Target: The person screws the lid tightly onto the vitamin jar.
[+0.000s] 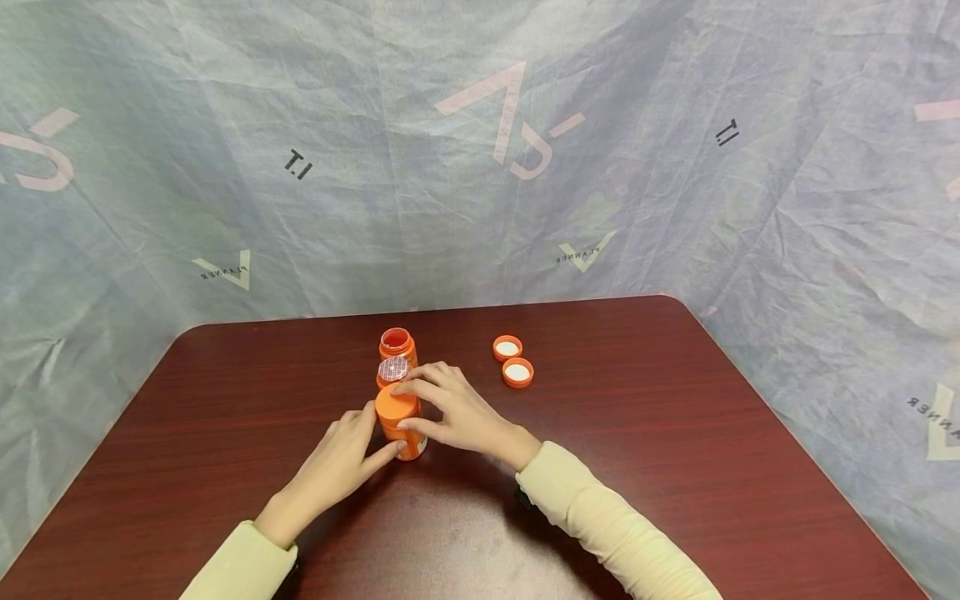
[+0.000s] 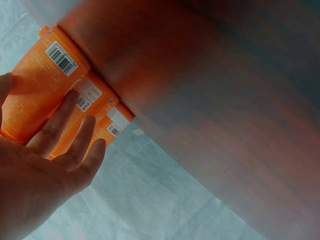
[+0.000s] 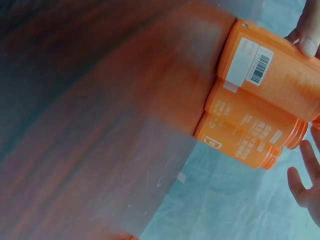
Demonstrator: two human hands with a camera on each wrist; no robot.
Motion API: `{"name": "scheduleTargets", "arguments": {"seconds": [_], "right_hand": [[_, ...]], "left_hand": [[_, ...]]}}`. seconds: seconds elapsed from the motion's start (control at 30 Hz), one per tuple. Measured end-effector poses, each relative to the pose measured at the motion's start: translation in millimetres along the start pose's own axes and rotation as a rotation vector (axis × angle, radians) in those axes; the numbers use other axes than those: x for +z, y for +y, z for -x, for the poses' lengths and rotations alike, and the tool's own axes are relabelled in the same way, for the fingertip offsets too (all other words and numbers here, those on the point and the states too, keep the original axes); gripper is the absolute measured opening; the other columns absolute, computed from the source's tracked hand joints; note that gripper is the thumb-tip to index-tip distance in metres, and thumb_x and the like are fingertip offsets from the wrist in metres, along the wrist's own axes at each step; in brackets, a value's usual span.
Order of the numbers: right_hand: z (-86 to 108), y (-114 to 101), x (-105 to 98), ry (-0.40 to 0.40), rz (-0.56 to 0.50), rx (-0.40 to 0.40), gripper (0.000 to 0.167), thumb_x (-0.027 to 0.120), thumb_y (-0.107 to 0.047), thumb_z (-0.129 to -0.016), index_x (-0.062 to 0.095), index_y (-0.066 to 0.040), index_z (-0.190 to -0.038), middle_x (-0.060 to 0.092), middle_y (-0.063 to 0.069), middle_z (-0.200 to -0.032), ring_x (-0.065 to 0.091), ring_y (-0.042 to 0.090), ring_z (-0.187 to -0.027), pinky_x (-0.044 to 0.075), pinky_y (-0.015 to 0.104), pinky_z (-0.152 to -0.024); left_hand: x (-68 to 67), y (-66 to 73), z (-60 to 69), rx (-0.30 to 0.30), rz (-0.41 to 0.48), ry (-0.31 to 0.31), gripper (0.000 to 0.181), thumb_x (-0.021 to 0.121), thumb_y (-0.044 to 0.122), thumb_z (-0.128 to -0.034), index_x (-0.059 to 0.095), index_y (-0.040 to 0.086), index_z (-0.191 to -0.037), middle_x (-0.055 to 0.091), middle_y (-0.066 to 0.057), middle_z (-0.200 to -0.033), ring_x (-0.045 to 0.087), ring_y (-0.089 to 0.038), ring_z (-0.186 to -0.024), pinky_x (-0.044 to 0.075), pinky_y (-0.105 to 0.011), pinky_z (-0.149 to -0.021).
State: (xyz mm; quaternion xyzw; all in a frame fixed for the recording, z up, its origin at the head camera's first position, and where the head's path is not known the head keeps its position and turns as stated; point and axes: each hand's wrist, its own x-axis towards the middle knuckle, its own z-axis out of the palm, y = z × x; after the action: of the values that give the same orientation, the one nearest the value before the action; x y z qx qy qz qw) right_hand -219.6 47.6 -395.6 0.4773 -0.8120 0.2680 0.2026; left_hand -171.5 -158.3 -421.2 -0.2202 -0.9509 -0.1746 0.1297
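Observation:
Three orange plastic bottles stand in a row in the head view. The nearest bottle point(image 1: 411, 447) wears an orange lid point(image 1: 393, 403). Behind it, the middle bottle point(image 1: 393, 369) shows a patterned seal over its mouth, and the far bottle point(image 1: 397, 340) has an uncovered mouth. My left hand point(image 1: 333, 457) holds the nearest bottle at its left side, thumb toward the front. From the right, my right hand point(image 1: 459, 414) grips the lid with thumb and fingers. In the right wrist view the left thumb point(image 3: 308, 46) touches the near bottle point(image 3: 280, 67).
Two orange lids, one point(image 1: 507, 347) behind the other point(image 1: 517, 373), lie with their white insides up, right of the bottles. The dark red wooden table point(image 1: 637, 417) ends at a grey fabric backdrop point(image 1: 405, 208) with printed letters.

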Motion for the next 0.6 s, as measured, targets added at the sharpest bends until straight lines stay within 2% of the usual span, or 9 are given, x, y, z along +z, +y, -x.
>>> {"name": "scheduleTargets", "arguments": {"seconds": [0.1, 0.23, 0.4, 0.5, 0.6], "right_hand": [[0.3, 1.1, -1.8, -0.039, -0.020, -0.008, 0.042, 0.065, -0.034, -0.084, 0.055, -0.020, -0.122, 0.054, 0.001, -0.122, 0.045, 0.014, -0.112, 0.035, 0.033, -0.091], [0.5, 2.0, -4.0, -0.074, -0.060, -0.023, 0.039, 0.063, -0.026, -0.086, 0.056, -0.019, -0.124, 0.054, 0.002, -0.126, 0.045, 0.015, -0.113, 0.035, 0.036, -0.093], [-0.3, 2.6, -3.5, -0.043, -0.036, -0.029, 0.033, 0.067, -0.027, -0.083, 0.061, -0.018, -0.114, 0.056, 0.003, -0.120, 0.047, 0.014, -0.109, 0.036, 0.033, -0.091], [-1.4, 2.2, -2.3, -0.013, -0.004, -0.025, 0.031, 0.070, -0.031, -0.080, 0.064, -0.018, -0.107, 0.056, 0.002, -0.114, 0.048, 0.012, -0.104, 0.037, 0.031, -0.087], [-1.8, 1.7, -1.6, -0.006, 0.010, -0.014, 0.033, 0.071, -0.033, -0.078, 0.063, -0.019, -0.107, 0.055, 0.000, -0.112, 0.048, 0.011, -0.104, 0.036, 0.030, -0.087]], "left_hand": [[-0.7, 0.4, -0.3, 0.005, 0.007, 0.003, 0.058, 0.064, 0.042, -0.0825, 0.047, 0.001, -0.120, 0.063, -0.017, -0.107, 0.057, -0.031, -0.096, 0.046, -0.049, -0.083], [-1.1, 0.6, -0.3, -0.006, 0.008, -0.010, 0.062, 0.063, 0.043, -0.0831, 0.046, -0.002, -0.121, 0.063, -0.017, -0.105, 0.056, -0.031, -0.097, 0.045, -0.049, -0.084], [-0.6, 0.4, 0.0, -0.009, 0.006, -0.015, 0.064, 0.063, 0.043, -0.0830, 0.045, -0.005, -0.121, 0.063, -0.017, -0.105, 0.056, -0.031, -0.097, 0.044, -0.050, -0.085], [-0.4, 0.1, -0.2, 0.005, 0.005, -0.004, 0.061, 0.063, 0.043, -0.0831, 0.046, -0.002, -0.121, 0.063, -0.017, -0.106, 0.057, -0.031, -0.097, 0.045, -0.050, -0.084], [0.0, -0.2, -0.3, 0.020, 0.003, 0.009, 0.057, 0.063, 0.043, -0.0831, 0.046, 0.002, -0.120, 0.063, -0.017, -0.107, 0.057, -0.031, -0.097, 0.046, -0.050, -0.082]]}}
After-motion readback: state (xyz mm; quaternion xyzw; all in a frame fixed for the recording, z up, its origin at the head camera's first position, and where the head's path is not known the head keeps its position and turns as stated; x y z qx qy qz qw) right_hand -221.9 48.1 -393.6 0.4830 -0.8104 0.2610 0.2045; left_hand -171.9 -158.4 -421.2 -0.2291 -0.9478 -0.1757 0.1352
